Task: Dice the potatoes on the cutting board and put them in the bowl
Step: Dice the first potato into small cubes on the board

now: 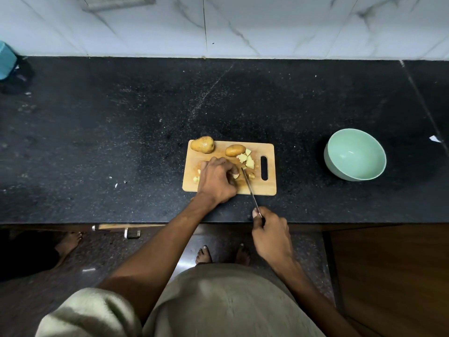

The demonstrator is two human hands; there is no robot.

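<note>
I am pinning a potato piece (pixel 235 175) on the cutting board (pixel 257 186) with my curled left hand (pixel 217 181) while my right hand (pixel 271 233) is gripping the knife (pixel 250 190) beside it (2 whole potatoes (pixel 202 144) and cut dice (pixel 247 160) are waiting clear at the far edge), and the bowl (pixel 355 154) is standing well right on the worktop (pixel 121 130).

- You have one view only, from the camera worn on the person's head, so nothing here is shared with a second view.
- It looks forward and steeply down onto the black worktop (pixel 121 132), with the wall tiles (pixel 267 25) along the top edge.
- The wide lens bends the worktop's front edge and takes in the person's own torso and feet.
- The cutting board (pixel 267 188) sits near mid-frame, at arm's reach.
</note>
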